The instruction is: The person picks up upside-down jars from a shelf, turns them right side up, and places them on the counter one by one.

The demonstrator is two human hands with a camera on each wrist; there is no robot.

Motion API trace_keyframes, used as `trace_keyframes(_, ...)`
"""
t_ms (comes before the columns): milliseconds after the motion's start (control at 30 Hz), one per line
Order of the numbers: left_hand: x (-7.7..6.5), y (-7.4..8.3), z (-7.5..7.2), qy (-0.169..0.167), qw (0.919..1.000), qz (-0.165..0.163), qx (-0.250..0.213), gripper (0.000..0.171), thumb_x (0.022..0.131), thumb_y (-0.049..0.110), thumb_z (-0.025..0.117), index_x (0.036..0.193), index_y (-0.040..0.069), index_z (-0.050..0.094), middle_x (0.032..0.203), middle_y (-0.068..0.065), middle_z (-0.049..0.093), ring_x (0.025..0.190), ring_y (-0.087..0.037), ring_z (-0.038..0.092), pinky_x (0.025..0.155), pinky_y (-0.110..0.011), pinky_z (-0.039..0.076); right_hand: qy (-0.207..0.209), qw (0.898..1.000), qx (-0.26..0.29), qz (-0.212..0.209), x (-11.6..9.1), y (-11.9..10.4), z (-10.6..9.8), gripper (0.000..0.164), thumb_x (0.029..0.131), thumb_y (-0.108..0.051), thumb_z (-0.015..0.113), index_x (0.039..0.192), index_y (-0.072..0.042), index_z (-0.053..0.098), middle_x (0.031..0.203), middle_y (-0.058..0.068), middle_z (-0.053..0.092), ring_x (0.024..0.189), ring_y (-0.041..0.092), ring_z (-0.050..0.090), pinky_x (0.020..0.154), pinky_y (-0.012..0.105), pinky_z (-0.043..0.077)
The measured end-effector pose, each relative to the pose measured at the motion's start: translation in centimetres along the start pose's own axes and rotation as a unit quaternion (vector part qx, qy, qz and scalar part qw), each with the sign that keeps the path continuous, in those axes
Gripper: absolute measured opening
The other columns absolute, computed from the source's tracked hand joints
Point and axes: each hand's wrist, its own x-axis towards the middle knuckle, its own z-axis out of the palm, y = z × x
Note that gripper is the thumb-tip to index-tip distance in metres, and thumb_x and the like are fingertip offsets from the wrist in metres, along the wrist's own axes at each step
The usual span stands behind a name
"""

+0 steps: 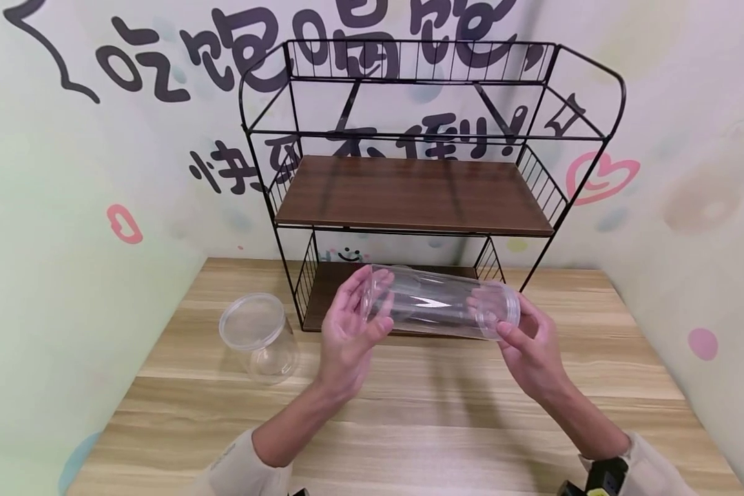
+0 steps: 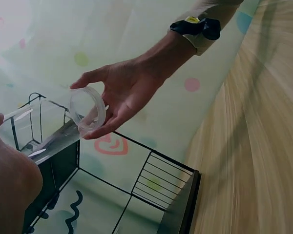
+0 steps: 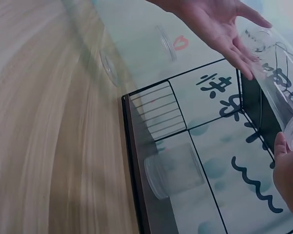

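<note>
Head cam: above, set back, facing forward and down; widest view, whole rack (image 1: 415, 196). Left-wrist cam: close in, rolled, surface (image 2: 254, 126) at frame right; faces across to right hand (image 2: 132, 90). Right-wrist cam: also close, rolled oppositely; faces left hand (image 3: 212, 24). All share clear cylinder (image 1: 440, 303), both hands, part of rack.

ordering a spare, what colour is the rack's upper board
The upper board is dark brown with wood grain, clearest in the head view.
</note>
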Motion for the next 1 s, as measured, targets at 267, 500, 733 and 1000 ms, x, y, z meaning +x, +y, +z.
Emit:
trace_keyframes(267,-0.2,1.5,-2.2,-0.04,0.9956,-0.022,0.082,0.099,0.085,0.015,0.089,0.16,-0.007,0.029,0.163,-0.025,0.041,0.152,-0.03,0.043,0.126,-0.038,0.035,0.01,0.997,-0.075,-0.011,0.0,-2.4,-1.4,0.058,0.087,0.021,0.05,0.142,0.007,0.06,0.136,0.019,0.068,0.121,0.022,0.068,0.105,0.03,0.057)
trace_keyframes(500,0.7,4.7,-3.5,-0.036,0.9804,0.025,0.192,0.099,0.086,0.012,0.088,0.163,-0.003,0.028,0.166,-0.019,0.04,0.156,-0.031,0.036,0.128,-0.036,0.031,0.022,0.969,-0.246,0.01,-0.2,-4.7,-3.5,0.059,0.088,0.019,0.06,0.144,0.002,0.061,0.129,0.007,0.074,0.108,0.014,0.073,0.091,0.02,0.061)
trace_keyframes(733,1.9,8.1,-4.6,0.029,0.9615,0.082,0.261,0.089,0.082,-0.022,0.071,0.161,-0.003,0.033,0.166,-0.018,0.04,0.156,-0.028,0.035,0.129,-0.033,0.03,-0.012,0.964,-0.265,0.029,0.2,-7.0,-4.9,0.065,0.086,0.026,0.063,0.148,0.008,0.054,0.135,0.006,0.072,0.114,0.014,0.073,0.085,0.022,0.063)
trace_keyframes(1000,3.3,10.1,-5.9,0.101,0.9428,0.107,0.299,0.088,0.086,-0.019,0.072,0.162,0.002,0.035,0.167,-0.008,0.04,0.157,-0.023,0.034,0.129,-0.029,0.028,-0.035,0.941,-0.334,0.026,0.7,-9.1,-6.0,0.072,0.081,0.028,0.07,0.149,0.01,0.053,0.138,0.005,0.066,0.119,0.009,0.07,0.093,0.019,0.059)
